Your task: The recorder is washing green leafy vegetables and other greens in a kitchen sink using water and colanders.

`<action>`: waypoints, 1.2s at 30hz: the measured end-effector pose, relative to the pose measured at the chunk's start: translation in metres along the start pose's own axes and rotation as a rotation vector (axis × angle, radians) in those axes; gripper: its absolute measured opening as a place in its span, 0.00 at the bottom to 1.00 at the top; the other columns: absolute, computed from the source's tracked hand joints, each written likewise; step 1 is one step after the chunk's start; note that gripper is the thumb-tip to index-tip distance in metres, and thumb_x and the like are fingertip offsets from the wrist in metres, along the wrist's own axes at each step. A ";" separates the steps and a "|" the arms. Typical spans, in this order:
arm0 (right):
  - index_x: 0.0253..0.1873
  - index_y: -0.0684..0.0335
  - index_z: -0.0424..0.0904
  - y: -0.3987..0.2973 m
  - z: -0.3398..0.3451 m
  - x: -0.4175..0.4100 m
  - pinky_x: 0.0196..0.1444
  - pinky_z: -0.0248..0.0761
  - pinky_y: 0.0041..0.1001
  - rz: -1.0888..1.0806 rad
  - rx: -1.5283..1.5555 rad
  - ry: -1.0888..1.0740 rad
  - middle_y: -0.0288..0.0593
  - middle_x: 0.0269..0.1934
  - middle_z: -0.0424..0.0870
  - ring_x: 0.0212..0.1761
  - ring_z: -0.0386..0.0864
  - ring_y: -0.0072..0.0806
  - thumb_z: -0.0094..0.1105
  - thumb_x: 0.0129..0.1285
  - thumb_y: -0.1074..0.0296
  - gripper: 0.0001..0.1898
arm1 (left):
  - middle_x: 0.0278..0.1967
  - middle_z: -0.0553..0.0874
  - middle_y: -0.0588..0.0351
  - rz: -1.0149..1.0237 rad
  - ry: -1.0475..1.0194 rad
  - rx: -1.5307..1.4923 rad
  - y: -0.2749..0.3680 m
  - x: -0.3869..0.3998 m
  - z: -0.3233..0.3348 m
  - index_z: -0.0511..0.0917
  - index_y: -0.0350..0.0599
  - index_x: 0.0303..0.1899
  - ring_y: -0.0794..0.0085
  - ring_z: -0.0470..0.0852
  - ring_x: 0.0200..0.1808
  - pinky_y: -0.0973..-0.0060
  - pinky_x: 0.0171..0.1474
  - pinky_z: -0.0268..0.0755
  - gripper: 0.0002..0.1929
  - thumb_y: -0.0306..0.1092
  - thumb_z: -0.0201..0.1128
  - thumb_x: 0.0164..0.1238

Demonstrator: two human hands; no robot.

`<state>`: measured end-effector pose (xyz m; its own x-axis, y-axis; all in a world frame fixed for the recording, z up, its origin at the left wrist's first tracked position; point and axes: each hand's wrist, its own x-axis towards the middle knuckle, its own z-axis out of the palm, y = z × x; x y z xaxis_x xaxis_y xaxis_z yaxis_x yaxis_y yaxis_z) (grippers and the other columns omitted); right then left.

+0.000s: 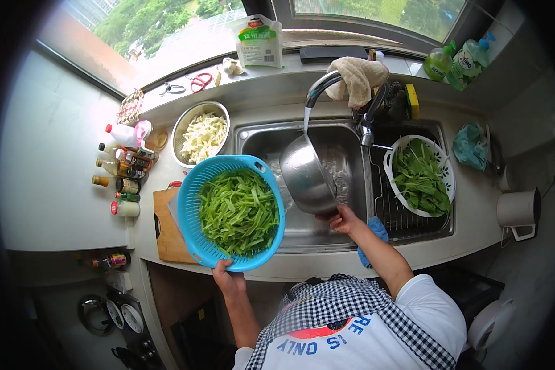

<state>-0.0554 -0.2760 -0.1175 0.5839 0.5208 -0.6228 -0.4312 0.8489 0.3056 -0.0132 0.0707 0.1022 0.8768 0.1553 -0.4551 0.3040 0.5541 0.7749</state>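
Observation:
My left hand grips the lower rim of a blue plastic colander heaped with cut green stalks. In my right hand is the rim of a stainless steel bowl, tilted on its side over the left basin of the sink. Water runs from the curved chrome faucet onto the bowl's upper edge, and water lies in the basin. At the right, a white colander of leafy greens rests over the other basin. A metal bowl of pale cut vegetable stands behind the blue colander.
A wooden cutting board lies partly under the blue colander. Sauce bottles crowd the left. Red-handled scissors and garlic are on the sill. A blue cloth hangs at the sink's front edge; a beige cloth drapes the faucet.

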 end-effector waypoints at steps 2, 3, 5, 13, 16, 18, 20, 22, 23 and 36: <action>0.69 0.65 0.62 0.019 -0.002 0.003 0.12 0.60 0.11 0.054 -0.005 -0.145 0.69 0.60 0.70 0.13 0.58 0.11 0.43 0.66 0.60 0.28 | 0.54 0.76 0.49 0.002 0.009 -0.027 -0.001 0.000 0.001 0.66 0.33 0.60 0.59 0.77 0.54 0.62 0.60 0.72 0.32 0.19 0.51 0.45; 0.69 0.65 0.62 0.024 0.002 0.005 0.12 0.60 0.11 0.054 -0.002 -0.146 0.69 0.60 0.70 0.13 0.58 0.11 0.43 0.66 0.60 0.28 | 0.54 0.76 0.49 0.005 0.019 -0.058 -0.001 0.000 0.000 0.66 0.33 0.61 0.58 0.77 0.55 0.61 0.60 0.72 0.32 0.20 0.51 0.45; 0.67 0.65 0.64 0.036 0.013 0.011 0.12 0.59 0.11 0.075 -0.079 -0.089 0.70 0.59 0.71 0.13 0.57 0.11 0.44 0.65 0.60 0.27 | 0.55 0.75 0.48 0.006 0.015 -0.059 -0.003 -0.001 -0.003 0.65 0.34 0.62 0.57 0.75 0.57 0.60 0.62 0.70 0.33 0.21 0.51 0.45; 0.53 0.68 0.75 0.024 0.018 0.029 0.09 0.57 0.14 0.134 -0.249 -0.054 0.56 0.37 0.82 0.12 0.62 0.14 0.52 0.59 0.60 0.21 | 0.57 0.75 0.48 0.015 0.002 -0.059 0.001 -0.002 -0.001 0.64 0.34 0.63 0.56 0.74 0.59 0.60 0.65 0.67 0.34 0.22 0.52 0.45; 0.39 0.66 0.77 0.005 0.014 0.023 0.11 0.60 0.18 -0.010 -0.383 0.099 0.46 0.26 0.80 0.13 0.64 0.19 0.54 0.52 0.63 0.13 | 0.57 0.74 0.48 0.008 0.006 -0.067 -0.002 -0.001 0.000 0.64 0.34 0.63 0.57 0.74 0.59 0.60 0.65 0.67 0.34 0.21 0.51 0.46; 0.29 0.62 0.72 -0.003 0.020 0.018 0.14 0.66 0.22 -0.267 -0.507 0.276 0.41 0.20 0.76 0.14 0.69 0.26 0.56 0.49 0.66 0.06 | 0.56 0.75 0.48 0.014 -0.018 -0.048 -0.005 0.000 -0.002 0.64 0.34 0.62 0.57 0.75 0.58 0.60 0.65 0.67 0.33 0.21 0.51 0.46; 0.30 0.62 0.72 -0.011 0.028 0.017 0.14 0.67 0.23 -0.344 -0.575 0.358 0.41 0.20 0.76 0.15 0.71 0.27 0.56 0.49 0.67 0.06 | 0.56 0.75 0.48 0.015 -0.024 -0.022 -0.006 -0.001 -0.002 0.64 0.34 0.62 0.57 0.75 0.58 0.60 0.64 0.68 0.33 0.21 0.51 0.46; 0.34 0.65 0.73 -0.020 0.030 0.018 0.17 0.73 0.26 -0.458 -0.677 0.470 0.43 0.21 0.76 0.17 0.76 0.31 0.55 0.50 0.70 0.07 | 0.55 0.76 0.48 0.019 -0.038 0.005 -0.008 0.000 -0.004 0.64 0.34 0.62 0.57 0.75 0.57 0.60 0.64 0.68 0.33 0.21 0.51 0.46; 0.34 0.65 0.73 -0.022 0.031 0.020 0.17 0.73 0.26 -0.460 -0.678 0.468 0.43 0.21 0.76 0.17 0.76 0.31 0.55 0.50 0.70 0.07 | 0.54 0.76 0.48 0.013 -0.048 0.018 -0.014 0.004 -0.012 0.65 0.34 0.61 0.57 0.76 0.56 0.59 0.63 0.70 0.32 0.21 0.51 0.46; 0.62 0.69 0.64 0.004 0.016 -0.032 0.44 0.82 0.37 -0.976 -0.684 0.429 0.56 0.50 0.76 0.43 0.83 0.42 0.59 0.66 0.68 0.23 | 0.54 0.76 0.47 -0.105 -0.174 0.145 -0.029 0.001 -0.007 0.64 0.37 0.62 0.54 0.79 0.53 0.55 0.52 0.79 0.33 0.21 0.51 0.46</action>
<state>-0.0643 -0.2879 -0.0846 0.6445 -0.4734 -0.6005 -0.2899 0.5754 -0.7648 -0.0237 0.0609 0.0758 0.8849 -0.0471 -0.4634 0.4359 0.4346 0.7882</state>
